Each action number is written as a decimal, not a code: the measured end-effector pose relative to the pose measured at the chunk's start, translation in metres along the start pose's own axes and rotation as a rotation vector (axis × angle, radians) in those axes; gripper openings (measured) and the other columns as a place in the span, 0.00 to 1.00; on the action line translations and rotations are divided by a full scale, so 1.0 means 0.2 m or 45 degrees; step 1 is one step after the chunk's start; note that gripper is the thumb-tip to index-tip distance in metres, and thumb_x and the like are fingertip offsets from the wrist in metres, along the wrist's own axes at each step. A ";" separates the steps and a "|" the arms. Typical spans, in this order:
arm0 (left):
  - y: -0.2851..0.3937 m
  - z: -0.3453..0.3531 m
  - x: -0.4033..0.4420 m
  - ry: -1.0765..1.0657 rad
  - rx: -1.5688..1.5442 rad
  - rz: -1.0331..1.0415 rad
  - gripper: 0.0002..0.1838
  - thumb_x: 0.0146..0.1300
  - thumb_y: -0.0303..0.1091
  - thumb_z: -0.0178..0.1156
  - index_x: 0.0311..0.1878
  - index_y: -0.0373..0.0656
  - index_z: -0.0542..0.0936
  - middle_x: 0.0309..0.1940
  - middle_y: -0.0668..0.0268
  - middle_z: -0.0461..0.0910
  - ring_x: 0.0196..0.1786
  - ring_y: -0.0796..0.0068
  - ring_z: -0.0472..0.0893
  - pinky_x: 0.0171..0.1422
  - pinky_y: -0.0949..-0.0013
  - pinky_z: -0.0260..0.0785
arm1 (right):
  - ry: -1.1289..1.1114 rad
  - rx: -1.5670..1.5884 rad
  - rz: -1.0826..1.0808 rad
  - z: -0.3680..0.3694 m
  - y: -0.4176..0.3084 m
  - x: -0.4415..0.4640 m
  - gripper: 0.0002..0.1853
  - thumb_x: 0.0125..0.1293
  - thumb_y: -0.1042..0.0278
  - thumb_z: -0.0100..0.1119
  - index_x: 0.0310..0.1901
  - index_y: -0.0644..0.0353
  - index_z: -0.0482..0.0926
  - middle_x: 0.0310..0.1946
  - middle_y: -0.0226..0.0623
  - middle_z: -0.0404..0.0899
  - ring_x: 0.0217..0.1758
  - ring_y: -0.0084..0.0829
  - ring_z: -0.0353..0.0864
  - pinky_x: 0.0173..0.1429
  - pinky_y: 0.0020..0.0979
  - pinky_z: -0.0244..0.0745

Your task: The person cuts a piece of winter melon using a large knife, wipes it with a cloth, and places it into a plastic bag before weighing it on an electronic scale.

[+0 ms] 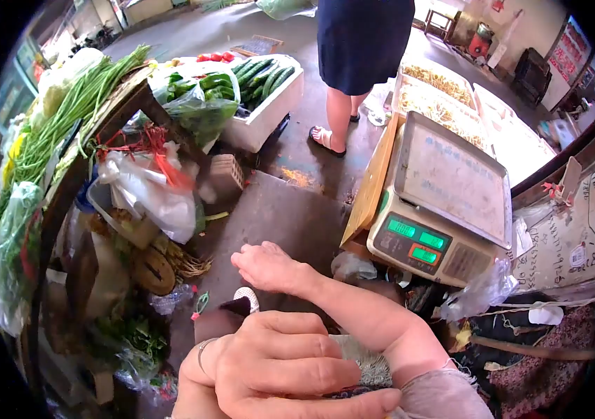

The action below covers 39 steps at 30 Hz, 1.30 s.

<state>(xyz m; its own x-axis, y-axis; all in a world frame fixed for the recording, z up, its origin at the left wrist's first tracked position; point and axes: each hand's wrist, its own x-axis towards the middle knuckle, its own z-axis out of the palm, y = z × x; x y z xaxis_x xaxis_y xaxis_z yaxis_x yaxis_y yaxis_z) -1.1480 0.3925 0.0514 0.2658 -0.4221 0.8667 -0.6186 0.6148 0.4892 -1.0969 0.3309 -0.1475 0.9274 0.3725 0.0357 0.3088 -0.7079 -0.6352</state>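
My left hand (280, 363) is close to the camera, back upward, with a thin bracelet on its wrist. Its fingers point right, loosely bent and a little apart, over my lap; no held thing shows. Beyond it, my right hand (269, 267) reaches left across the dark floor (273, 209). Its fingers hang loosely bent, and nothing shows in them, though the palm side is hidden. To the right of my right forearm stands a weighing scale (451, 185) with a bare metal pan and lit green displays. A patterned shoe (246, 299) shows just below my right hand.
A stand at left carries long green beans (67, 122) and bagged greens (14, 258); plastic bags (150, 188) hang from it. A white box (269, 119) holds cucumbers. A person in a dark skirt (364, 45) stands ahead. Trays of sprouts (437, 108) lie behind the scale.
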 end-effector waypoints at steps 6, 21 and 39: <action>0.01 0.03 0.04 0.095 -0.076 -0.009 0.16 0.49 0.29 0.70 0.42 0.36 0.84 0.24 0.62 0.79 0.22 0.71 0.76 0.27 0.71 0.67 | 0.023 0.012 -0.013 -0.01 0.00 0.00 0.06 0.65 0.68 0.52 0.38 0.60 0.76 0.36 0.48 0.79 0.40 0.51 0.80 0.47 0.49 0.74; -0.07 -0.02 0.01 -0.047 -0.092 0.191 0.13 0.52 0.24 0.68 0.42 0.37 0.84 0.24 0.61 0.78 0.21 0.73 0.74 0.26 0.73 0.64 | -0.026 -0.004 -0.008 -0.04 -0.01 -0.01 0.07 0.66 0.68 0.51 0.41 0.59 0.77 0.37 0.46 0.79 0.43 0.48 0.80 0.48 0.47 0.72; -0.01 0.04 0.00 0.106 -0.340 -0.050 0.08 0.52 0.29 0.67 0.36 0.38 0.86 0.20 0.61 0.78 0.18 0.74 0.73 0.25 0.73 0.60 | -0.072 0.029 0.005 -0.04 -0.01 0.00 0.08 0.66 0.69 0.49 0.40 0.61 0.77 0.37 0.48 0.79 0.43 0.49 0.80 0.50 0.47 0.72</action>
<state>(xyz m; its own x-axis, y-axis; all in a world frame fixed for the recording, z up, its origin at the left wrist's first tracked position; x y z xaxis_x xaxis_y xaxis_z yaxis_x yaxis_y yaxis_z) -1.1529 0.3851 0.0501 0.3522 -0.3999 0.8462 -0.3930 0.7574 0.5215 -1.0955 0.3266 -0.1399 0.9148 0.4038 -0.0099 0.3000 -0.6955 -0.6529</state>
